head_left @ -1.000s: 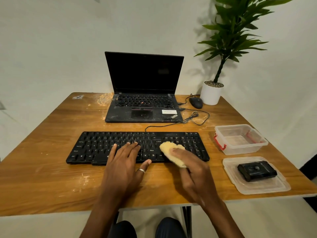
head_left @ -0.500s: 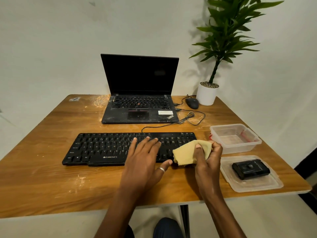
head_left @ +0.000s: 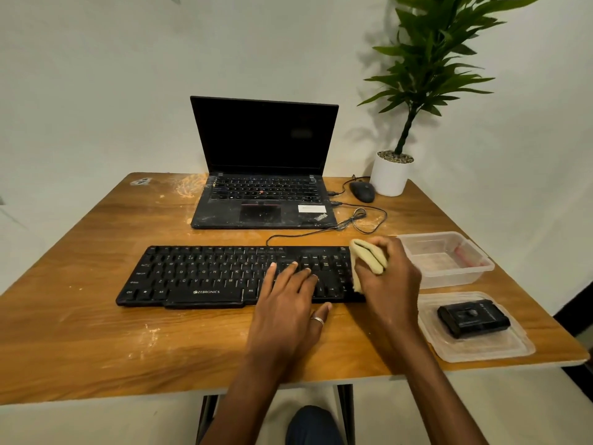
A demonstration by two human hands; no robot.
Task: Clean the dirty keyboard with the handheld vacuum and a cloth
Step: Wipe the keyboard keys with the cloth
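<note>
At the middle of the worktop (head_left: 80, 332) lies the keyboard (head_left: 199, 274). The left hand (head_left: 288, 316) rests flat on its keys right of centre, fingers (head_left: 290, 268) straight and released. At the keyboard's 3 o'clock end the right hand (head_left: 391, 281) has its fingers curled round the folded cloth (head_left: 369, 256), which touches the end keys. The vacuum (head_left: 473, 317) lies on a lid (head_left: 500, 351) at the keyboard's 4 o'clock, with a tub (head_left: 475, 271) at the lid's 12 o'clock.

My left hand (head_left: 288, 306) lies flat on the keyboard (head_left: 205, 274); at its three o'clock end my right hand (head_left: 390, 279) grips the folded yellow cloth (head_left: 367, 256).
</note>
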